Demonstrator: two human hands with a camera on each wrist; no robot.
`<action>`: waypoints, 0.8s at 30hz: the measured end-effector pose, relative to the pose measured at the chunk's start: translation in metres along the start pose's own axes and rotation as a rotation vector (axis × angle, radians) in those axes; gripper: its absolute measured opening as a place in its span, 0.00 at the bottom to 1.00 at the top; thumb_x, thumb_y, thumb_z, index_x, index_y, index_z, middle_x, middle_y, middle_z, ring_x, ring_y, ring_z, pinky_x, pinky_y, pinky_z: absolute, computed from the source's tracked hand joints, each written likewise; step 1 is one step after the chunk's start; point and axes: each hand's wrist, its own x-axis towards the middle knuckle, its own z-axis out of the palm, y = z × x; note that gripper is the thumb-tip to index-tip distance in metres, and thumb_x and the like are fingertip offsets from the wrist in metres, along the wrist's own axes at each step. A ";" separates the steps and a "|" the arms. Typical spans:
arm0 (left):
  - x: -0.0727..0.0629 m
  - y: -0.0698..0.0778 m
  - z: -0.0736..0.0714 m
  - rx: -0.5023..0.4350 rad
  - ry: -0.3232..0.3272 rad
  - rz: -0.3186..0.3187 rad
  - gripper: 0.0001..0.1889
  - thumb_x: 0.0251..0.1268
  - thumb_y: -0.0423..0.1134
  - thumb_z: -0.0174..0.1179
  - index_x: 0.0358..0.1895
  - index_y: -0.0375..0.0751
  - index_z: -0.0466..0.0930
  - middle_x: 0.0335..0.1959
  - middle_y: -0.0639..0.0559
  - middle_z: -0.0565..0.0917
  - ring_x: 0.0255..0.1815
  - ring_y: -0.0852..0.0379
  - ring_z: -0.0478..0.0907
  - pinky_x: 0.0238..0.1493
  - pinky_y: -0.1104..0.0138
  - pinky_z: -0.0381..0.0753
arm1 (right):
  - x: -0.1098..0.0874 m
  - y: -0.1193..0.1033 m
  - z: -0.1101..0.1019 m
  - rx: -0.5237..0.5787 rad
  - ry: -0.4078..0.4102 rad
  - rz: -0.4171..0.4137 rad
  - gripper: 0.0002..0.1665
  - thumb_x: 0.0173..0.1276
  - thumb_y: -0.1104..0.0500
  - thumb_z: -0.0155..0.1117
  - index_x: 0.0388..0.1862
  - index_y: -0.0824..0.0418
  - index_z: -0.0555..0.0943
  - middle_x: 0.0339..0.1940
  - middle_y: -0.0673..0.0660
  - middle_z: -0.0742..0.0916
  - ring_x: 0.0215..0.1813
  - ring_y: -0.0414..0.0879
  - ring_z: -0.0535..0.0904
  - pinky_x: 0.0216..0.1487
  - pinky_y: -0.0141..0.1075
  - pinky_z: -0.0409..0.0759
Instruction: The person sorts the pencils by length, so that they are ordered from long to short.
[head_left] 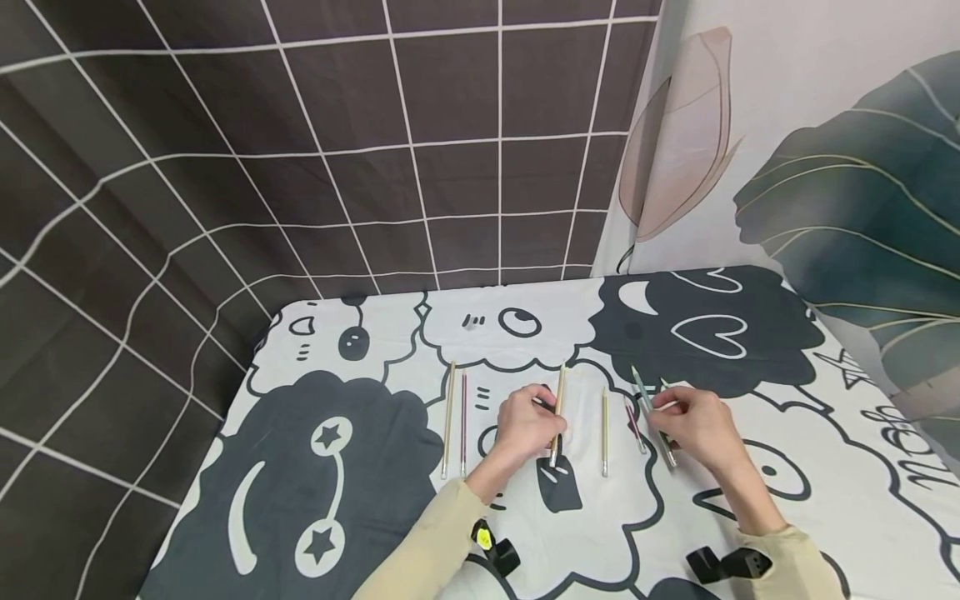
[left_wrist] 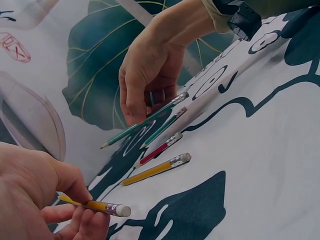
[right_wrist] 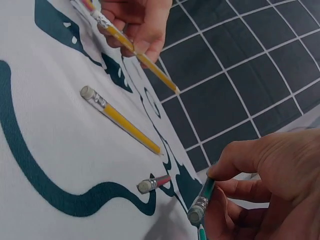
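Observation:
My left hand [head_left: 528,425] pinches a yellow pencil [head_left: 558,408] between thumb and fingers, its white eraser end toward me. In the left wrist view that pencil's metal band and eraser stick out past the fingertips. On the right, my right hand [head_left: 693,421] pinches a green pencil [right_wrist: 206,192] near the cloth. A second green pencil [left_wrist: 162,130] lies close beside it. Between the hands rest another yellow pencil [head_left: 604,433] and a short red pencil [head_left: 636,429], erasers toward me.
Left of my left hand, a yellow pencil [head_left: 448,417] and a dark red pencil [head_left: 463,425] lie side by side. A black-and-white cartoon cloth [head_left: 360,492] covers the table. A dark grid curtain [head_left: 337,100] hangs behind, and a leaf-patterned curtain [head_left: 862,192] at the right.

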 end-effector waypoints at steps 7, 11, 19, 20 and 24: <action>0.000 -0.003 -0.009 -0.025 0.026 -0.008 0.12 0.43 0.27 0.69 0.33 0.43 0.81 0.20 0.58 0.82 0.17 0.61 0.76 0.24 0.68 0.74 | 0.001 -0.004 0.005 0.033 -0.020 0.012 0.11 0.59 0.67 0.65 0.40 0.73 0.81 0.24 0.54 0.85 0.23 0.46 0.80 0.23 0.37 0.81; 0.000 -0.004 -0.013 -0.051 0.027 -0.015 0.12 0.43 0.25 0.67 0.33 0.42 0.81 0.21 0.55 0.83 0.15 0.61 0.76 0.20 0.69 0.73 | 0.001 -0.007 0.006 0.058 -0.031 0.024 0.12 0.59 0.67 0.64 0.41 0.73 0.80 0.24 0.55 0.85 0.24 0.47 0.81 0.24 0.37 0.81; 0.000 -0.006 -0.018 -0.050 0.035 -0.018 0.12 0.42 0.25 0.65 0.33 0.41 0.80 0.20 0.54 0.82 0.11 0.61 0.74 0.17 0.70 0.72 | 0.000 -0.014 0.008 0.097 -0.050 0.042 0.12 0.59 0.67 0.65 0.41 0.72 0.80 0.25 0.55 0.85 0.25 0.47 0.81 0.24 0.37 0.81; 0.001 -0.007 -0.018 -0.044 0.032 -0.024 0.12 0.43 0.25 0.65 0.33 0.41 0.80 0.20 0.55 0.82 0.11 0.61 0.74 0.17 0.70 0.72 | 0.000 -0.015 0.009 0.098 -0.052 0.043 0.12 0.59 0.67 0.65 0.41 0.72 0.80 0.25 0.55 0.85 0.25 0.47 0.81 0.24 0.37 0.81; 0.001 -0.009 -0.021 -0.010 0.023 -0.035 0.12 0.45 0.26 0.66 0.34 0.41 0.79 0.20 0.55 0.81 0.12 0.61 0.75 0.17 0.70 0.72 | 0.000 -0.018 0.011 0.095 -0.052 0.046 0.11 0.59 0.67 0.65 0.41 0.72 0.80 0.25 0.55 0.85 0.24 0.47 0.81 0.24 0.37 0.81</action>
